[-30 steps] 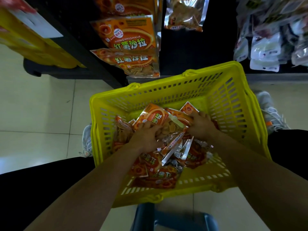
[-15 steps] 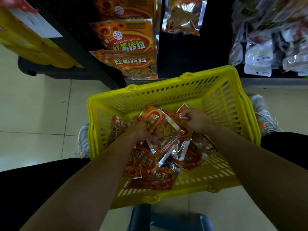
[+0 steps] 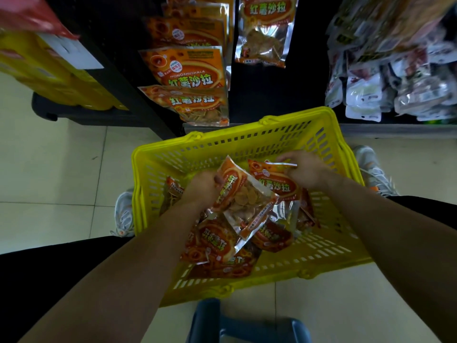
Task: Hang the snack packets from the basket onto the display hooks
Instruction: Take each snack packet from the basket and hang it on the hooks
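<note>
I see snack packets (image 3: 217, 243) heaped in the basket (image 3: 247, 136); behind it, hung packets (image 3: 188, 70) line the display rack (image 3: 262, 95).

Basket (image 3: 247, 144): bright yellow plastic, slotted grid pattern in walls. Snack packets (image 3: 215, 243) inside: orange-red, silver edges, yellow-green characters. Raised packet (image 3: 237, 194): clear window showing pale golden chips. Second packet (image 3: 274, 184), at its 2 o'clock: orange with red oval band, silver top seal. Hung packets (image 3: 188, 70), 12 o'clock: same orange, green lettering outlined white. Packs (image 3: 366, 95), 2 o'clock: white and silver. Floor (image 3: 49, 169): cream tiles, grey grout lines. Boxes (image 3: 49, 78), 10 o'clock: yellow.
</note>
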A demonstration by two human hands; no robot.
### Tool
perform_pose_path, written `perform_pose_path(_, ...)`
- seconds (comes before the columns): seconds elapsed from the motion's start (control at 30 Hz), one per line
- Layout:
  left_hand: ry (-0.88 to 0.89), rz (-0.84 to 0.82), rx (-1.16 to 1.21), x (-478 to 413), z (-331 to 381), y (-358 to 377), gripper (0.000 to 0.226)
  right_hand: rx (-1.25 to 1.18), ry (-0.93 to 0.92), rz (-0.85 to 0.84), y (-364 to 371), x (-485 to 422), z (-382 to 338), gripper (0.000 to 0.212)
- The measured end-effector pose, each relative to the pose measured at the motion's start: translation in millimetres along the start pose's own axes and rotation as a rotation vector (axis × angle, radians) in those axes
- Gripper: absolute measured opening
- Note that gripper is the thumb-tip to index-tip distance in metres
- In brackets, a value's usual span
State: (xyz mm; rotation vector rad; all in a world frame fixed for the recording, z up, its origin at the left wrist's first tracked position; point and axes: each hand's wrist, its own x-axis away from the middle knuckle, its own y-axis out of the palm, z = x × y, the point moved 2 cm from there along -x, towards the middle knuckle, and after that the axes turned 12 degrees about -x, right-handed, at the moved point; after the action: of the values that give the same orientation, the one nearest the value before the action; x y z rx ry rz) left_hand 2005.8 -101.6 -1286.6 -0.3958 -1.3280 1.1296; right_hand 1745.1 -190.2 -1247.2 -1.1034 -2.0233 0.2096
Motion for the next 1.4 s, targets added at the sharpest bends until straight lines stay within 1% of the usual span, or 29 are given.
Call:
perform_pose_path(0.07, -0.032, 0.029, -0.029, 4.1, 2.2, -19.4, 0.027, 0.003, -0.017, 0.015, -9.1, 6.8, -9.7, 0.023)
perform_pose_path(0.1, -0.021, 0.031, -0.036, 7.8, 5.2, -30.5, 0.030, 0.015, -0.025, 0.020, -14.5, 11.5, -15.5, 0.024)
perform_pose_path(0.23, 0.063, 0.076, -0.055, 34.2, 22.4, -78.6, 0.038, 0.040, -0.060, 0.032, -37.7, 39.7, -42.7, 0.024)
perform_pose_path(0.33, 0.124, 0.076, -0.046, 60.4, 33.8, -113.2, 0.044, 0.059, -0.108, 0.057, -59.2, 66.8, -68.9, 0.021)
perform_pose_path(0.4, 0.180, 0.078, -0.069, 78.6, 41.8, -135.3, 0.043, 0.079, -0.148, 0.084, -75.1, 86.0, -87.8, 0.017)
perform_pose_path(0.5, 0.211, 0.141, -0.102, 104.6, 50.8, -167.6, 0.041, 0.097, -0.217, 0.141, -95.7, 111.6, -115.5, 0.009)
perform_pose_path(0.57, 0.229, 0.190, -0.113, 121.1, 56.1, -190.6, 0.039, 0.113, -0.262, 0.161, -107.5, 126.9, -132.4, 0.009)
perform_pose_path(0.63, 0.284, 0.220, -0.125, 134.8, 61.7, -213.2, 0.039, 0.116, -0.298, 0.155, -118.5, 140.9, -148.0, 0.010)
perform_pose_path(0.77, 0.349, 0.251, -0.076, 155.8, 68.4, -248.8, 0.039, 0.141, -0.353, 0.166, -134.7, 161.3, -170.1, 0.013)
perform_pose_path(0.87, 0.397, 0.241, -0.042, 163.2, 71.7, -261.8, 0.040, 0.073, -0.369, 0.158, -138.6, 169.4, -176.6, 0.013)
perform_pose_path(1.0, 0.464, 0.203, 0.119, 170.0, 72.2, -271.4, 0.039, -0.087, -0.354, 0.133, -143.7, 171.6, -178.8, 0.017)
perform_pose_path(1.13, 0.463, 0.290, 0.176, 167.9, 73.7, -288.1, 0.045, -0.159, -0.361, 0.142, -155.4, 169.4, -192.1, 0.018)
perform_pose_path(1.2, 0.434, 0.337, 0.249, 163.2, 73.4, -293.3, 0.047, -0.207, -0.372, 0.156, -157.6, 168.0, -197.9, 0.017)
perform_pose_path(1.33, 0.381, 0.322, 0.379, 150.9, 74.3, -284.8, 0.042, -0.185, -0.390, 0.171, -140.0, 162.9, -201.7, 0.014)
perform_pose_path(1.4, 0.365, 0.319, 0.391, 143.8, 80.5, -276.7, 0.037, -0.138, -0.448, 0.171, -119.7, 160.2, -205.6, 0.017)
